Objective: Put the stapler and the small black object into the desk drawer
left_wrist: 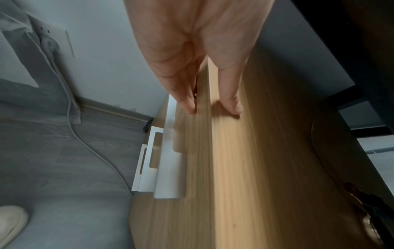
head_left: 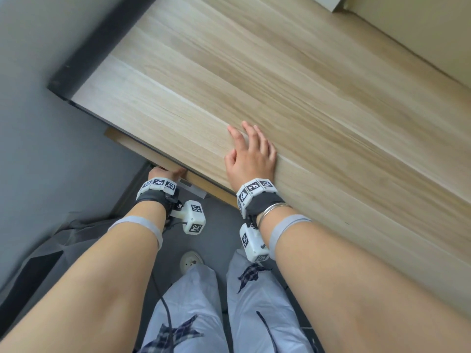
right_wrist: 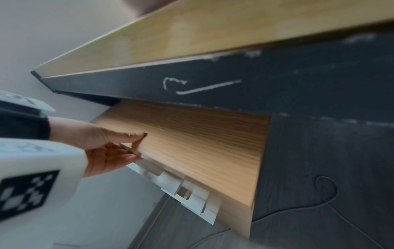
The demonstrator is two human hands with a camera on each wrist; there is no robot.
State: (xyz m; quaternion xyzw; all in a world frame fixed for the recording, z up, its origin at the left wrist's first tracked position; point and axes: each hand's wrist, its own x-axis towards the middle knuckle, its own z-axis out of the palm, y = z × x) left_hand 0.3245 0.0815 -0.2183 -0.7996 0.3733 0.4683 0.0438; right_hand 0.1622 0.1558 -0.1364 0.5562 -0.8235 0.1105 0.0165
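No stapler or small black object shows in any view. The wooden drawer front (head_left: 132, 146) (left_wrist: 245, 168) (right_wrist: 202, 143) sits just under the desk top (head_left: 280, 85) and juts out a little past its edge. My left hand (head_left: 163, 171) (left_wrist: 192, 42) (right_wrist: 106, 148) pinches the drawer front's edge beside the white metal handle (head_left: 191, 187) (left_wrist: 162, 160) (right_wrist: 181, 185), thumb on the face, fingers behind. My right hand (head_left: 251, 154) rests flat on the desk top near its front edge, fingers spread, holding nothing. The drawer's inside is hidden.
A grey wall is close on the left, with a socket (left_wrist: 49, 42) and a white cable running to the floor. My legs and a white shoe (head_left: 191, 261) stand on the grey floor below the desk. Dark fabric (head_left: 38, 250) lies at the left.
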